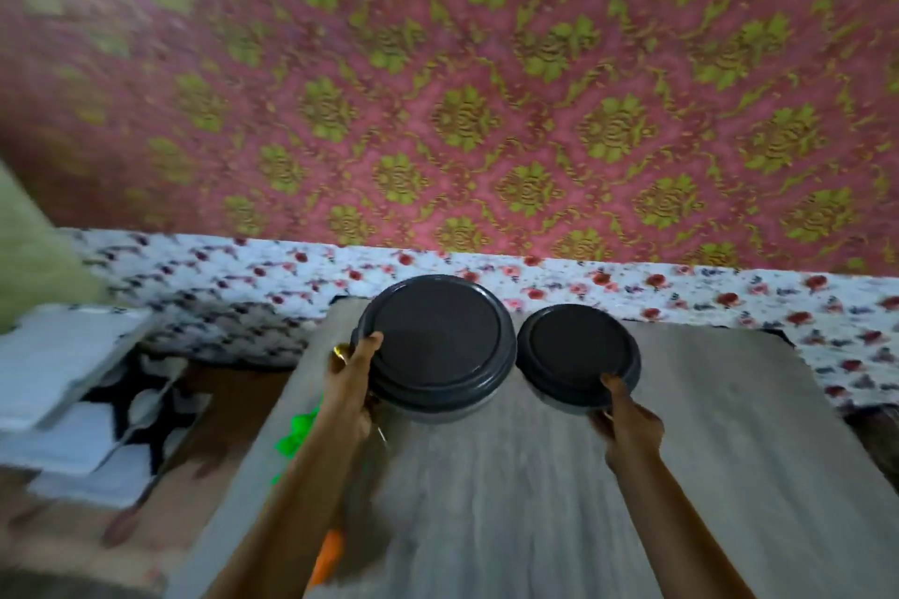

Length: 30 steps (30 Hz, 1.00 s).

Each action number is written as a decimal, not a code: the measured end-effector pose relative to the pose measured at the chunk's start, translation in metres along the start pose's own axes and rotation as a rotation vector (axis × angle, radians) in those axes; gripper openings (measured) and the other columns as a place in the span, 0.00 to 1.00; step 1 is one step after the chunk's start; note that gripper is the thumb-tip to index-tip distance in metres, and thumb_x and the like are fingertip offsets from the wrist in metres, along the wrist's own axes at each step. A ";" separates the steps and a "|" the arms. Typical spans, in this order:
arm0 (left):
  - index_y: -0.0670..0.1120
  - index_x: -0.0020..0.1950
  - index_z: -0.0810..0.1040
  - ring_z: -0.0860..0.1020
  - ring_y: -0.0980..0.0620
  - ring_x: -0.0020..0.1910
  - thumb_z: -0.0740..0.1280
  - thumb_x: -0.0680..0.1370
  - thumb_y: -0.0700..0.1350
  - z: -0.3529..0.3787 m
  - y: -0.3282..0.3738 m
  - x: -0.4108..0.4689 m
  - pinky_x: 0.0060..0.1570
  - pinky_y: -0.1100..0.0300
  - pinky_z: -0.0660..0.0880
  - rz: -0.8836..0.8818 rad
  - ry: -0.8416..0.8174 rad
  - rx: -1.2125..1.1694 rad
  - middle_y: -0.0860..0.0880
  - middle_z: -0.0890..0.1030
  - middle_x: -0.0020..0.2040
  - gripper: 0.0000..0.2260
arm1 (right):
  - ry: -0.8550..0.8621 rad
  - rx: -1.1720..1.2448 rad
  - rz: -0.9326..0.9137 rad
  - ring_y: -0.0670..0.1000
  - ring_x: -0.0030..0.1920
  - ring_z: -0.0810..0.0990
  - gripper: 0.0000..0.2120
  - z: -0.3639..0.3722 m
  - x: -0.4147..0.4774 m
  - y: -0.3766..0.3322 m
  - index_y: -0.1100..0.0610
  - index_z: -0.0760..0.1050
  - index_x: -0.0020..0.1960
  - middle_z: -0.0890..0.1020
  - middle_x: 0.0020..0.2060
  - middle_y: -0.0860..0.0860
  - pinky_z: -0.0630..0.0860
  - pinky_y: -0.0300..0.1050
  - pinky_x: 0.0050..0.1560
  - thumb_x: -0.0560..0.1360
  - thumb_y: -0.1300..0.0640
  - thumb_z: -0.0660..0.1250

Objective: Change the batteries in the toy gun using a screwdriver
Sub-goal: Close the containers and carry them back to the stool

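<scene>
Gripping two dark-lidded round containers, one per hand, at the far end of the grey tabletop (535, 501).

Clamping the larger container (438, 340) at its left rim with the left hand (352, 384), thumb hooked over the lid edge. Pinching the smaller container (579, 350) at its near rim with the right hand (627, 423), thumb likewise on top. Keeping both side by side, almost touching, near the floral-sheeted bed (681, 292), probably to free working room on the tabletop. Noting a green plastic piece (296, 433) at the tabletop's left edge, behind the left forearm; probably the toy gun, too blurred to confirm. Noting an orange piece (328, 554) nearer along that edge; toy part or screwdriver handle, cannot tell. Seeing no battery cover or batteries; reckoning the task barely begun.
</scene>
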State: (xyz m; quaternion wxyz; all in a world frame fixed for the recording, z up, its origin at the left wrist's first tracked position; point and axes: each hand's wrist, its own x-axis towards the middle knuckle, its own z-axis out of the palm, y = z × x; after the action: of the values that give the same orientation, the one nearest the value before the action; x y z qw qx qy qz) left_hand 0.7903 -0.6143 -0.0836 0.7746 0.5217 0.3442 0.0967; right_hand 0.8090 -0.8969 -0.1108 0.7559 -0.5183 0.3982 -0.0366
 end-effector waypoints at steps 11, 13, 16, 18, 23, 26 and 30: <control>0.46 0.49 0.72 0.80 0.45 0.43 0.70 0.75 0.47 -0.152 0.048 -0.034 0.38 0.53 0.79 0.134 0.235 -0.163 0.41 0.79 0.49 0.09 | -0.320 -0.146 0.005 0.55 0.37 0.77 0.13 0.083 -0.097 0.064 0.62 0.73 0.31 0.77 0.32 0.57 0.77 0.49 0.46 0.68 0.58 0.74; 0.46 0.52 0.72 0.78 0.49 0.38 0.68 0.76 0.46 -0.166 0.050 -0.044 0.28 0.59 0.77 0.148 0.306 -0.191 0.45 0.79 0.45 0.08 | -0.368 -0.159 0.019 0.56 0.37 0.77 0.13 0.096 -0.106 0.072 0.62 0.73 0.32 0.76 0.32 0.57 0.77 0.50 0.47 0.69 0.59 0.74; 0.46 0.53 0.71 0.77 0.50 0.36 0.68 0.77 0.46 -0.192 0.053 -0.057 0.26 0.62 0.76 0.185 0.378 -0.199 0.45 0.78 0.44 0.09 | -0.442 -0.196 0.050 0.55 0.36 0.77 0.12 0.116 -0.121 0.090 0.62 0.73 0.32 0.77 0.33 0.58 0.77 0.50 0.47 0.68 0.60 0.74; 0.46 0.53 0.71 0.77 0.50 0.37 0.68 0.76 0.47 -0.211 0.054 -0.061 0.28 0.60 0.76 0.168 0.406 -0.217 0.46 0.78 0.43 0.09 | -0.471 -0.224 0.058 0.56 0.39 0.77 0.11 0.128 -0.129 0.100 0.64 0.74 0.34 0.77 0.36 0.59 0.77 0.50 0.44 0.68 0.59 0.74; 0.46 0.57 0.70 0.76 0.50 0.38 0.69 0.75 0.49 -0.266 0.057 -0.058 0.31 0.57 0.73 0.152 0.522 -0.288 0.45 0.77 0.44 0.15 | -0.568 -0.359 0.051 0.54 0.35 0.77 0.14 0.165 -0.149 0.129 0.59 0.74 0.31 0.79 0.35 0.58 0.78 0.46 0.33 0.65 0.51 0.74; 0.46 0.58 0.69 0.76 0.49 0.38 0.69 0.75 0.48 -0.301 0.063 -0.044 0.31 0.57 0.73 0.167 0.562 -0.331 0.45 0.76 0.46 0.16 | -0.622 -0.437 0.035 0.57 0.45 0.80 0.18 0.196 -0.154 0.157 0.55 0.75 0.31 0.82 0.42 0.56 0.78 0.57 0.51 0.56 0.41 0.74; 0.47 0.57 0.69 0.74 0.51 0.35 0.67 0.76 0.48 -0.347 0.078 -0.021 0.20 0.66 0.70 0.191 0.574 -0.341 0.47 0.75 0.43 0.13 | -0.587 -0.471 0.071 0.56 0.45 0.78 0.14 0.236 -0.197 0.172 0.60 0.73 0.34 0.79 0.45 0.55 0.77 0.55 0.51 0.65 0.51 0.74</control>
State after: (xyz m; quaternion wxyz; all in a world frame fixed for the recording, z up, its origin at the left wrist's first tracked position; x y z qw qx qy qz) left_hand 0.5710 -0.3337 -0.0826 0.7097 0.3660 0.4767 0.3676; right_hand 0.7639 -0.5475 -0.1052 0.6988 -0.6522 0.1800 0.2323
